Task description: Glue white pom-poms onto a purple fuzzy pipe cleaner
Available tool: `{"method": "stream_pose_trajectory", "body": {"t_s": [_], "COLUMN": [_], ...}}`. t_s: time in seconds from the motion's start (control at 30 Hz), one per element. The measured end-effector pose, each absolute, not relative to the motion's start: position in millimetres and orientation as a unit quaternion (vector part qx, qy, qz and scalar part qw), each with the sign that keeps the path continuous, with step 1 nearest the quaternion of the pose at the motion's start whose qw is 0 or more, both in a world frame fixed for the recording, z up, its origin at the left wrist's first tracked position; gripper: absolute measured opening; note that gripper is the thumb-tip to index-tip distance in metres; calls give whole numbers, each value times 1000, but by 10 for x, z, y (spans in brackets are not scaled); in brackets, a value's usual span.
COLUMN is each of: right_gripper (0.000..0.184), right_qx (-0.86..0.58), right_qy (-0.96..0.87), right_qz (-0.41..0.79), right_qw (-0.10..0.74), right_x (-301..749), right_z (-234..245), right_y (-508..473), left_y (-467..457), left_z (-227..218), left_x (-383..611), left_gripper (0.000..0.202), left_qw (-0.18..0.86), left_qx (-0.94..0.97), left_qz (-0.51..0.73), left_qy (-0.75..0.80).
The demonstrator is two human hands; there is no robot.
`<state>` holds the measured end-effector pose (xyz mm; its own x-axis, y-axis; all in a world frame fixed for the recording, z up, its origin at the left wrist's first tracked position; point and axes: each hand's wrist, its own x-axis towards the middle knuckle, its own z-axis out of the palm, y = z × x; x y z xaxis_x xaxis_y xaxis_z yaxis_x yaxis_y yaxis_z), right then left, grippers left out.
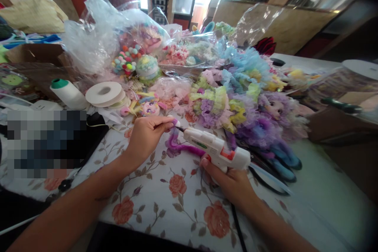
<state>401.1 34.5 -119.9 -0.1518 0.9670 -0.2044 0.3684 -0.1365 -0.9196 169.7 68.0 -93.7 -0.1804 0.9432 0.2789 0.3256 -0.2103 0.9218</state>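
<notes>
A white hot glue gun (pixel 218 147) with a red-orange part is gripped in my right hand (pixel 228 175), its nozzle pointing left. In a pinch, my left hand (pixel 149 132) holds the end of a fuzzy purple pipe cleaner (pixel 186 147) close to that nozzle. I cannot tell whether the nozzle touches it. The pipe cleaner curves down and runs right, passing behind the glue gun. A clear glue stick (pixel 270 179) sticks out of the gun's back, and a black cord (pixel 238 228) hangs below my right hand.
Behind my hands lies a doll head (pixel 149 106) with yellow and pink hair. Ruffled pastel fabric (pixel 209 104) and a purple-haired doll (pixel 276 106) are heaped at right. A ribbon roll (pixel 104 93) and a thread cone (pixel 67 93) stand left. Flowered cloth (pixel 177 208) covers the table.
</notes>
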Motion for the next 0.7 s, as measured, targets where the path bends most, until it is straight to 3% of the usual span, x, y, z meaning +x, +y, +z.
{"method": "stream_pose_trajectory", "body": {"t_s": [0.7], "right_gripper": [38], "right_qx": [-581], "right_qy": [-580], "right_qz": [489], "right_qw": [295], "right_x": [3998], "right_z": [-1158], "right_y": [330], "left_y": [689], "left_z": [-895], "left_x": [1693], "left_gripper": [16], "left_qw": [332], "left_qx": [535], "left_qz": [528], "left_qy": [569]}}
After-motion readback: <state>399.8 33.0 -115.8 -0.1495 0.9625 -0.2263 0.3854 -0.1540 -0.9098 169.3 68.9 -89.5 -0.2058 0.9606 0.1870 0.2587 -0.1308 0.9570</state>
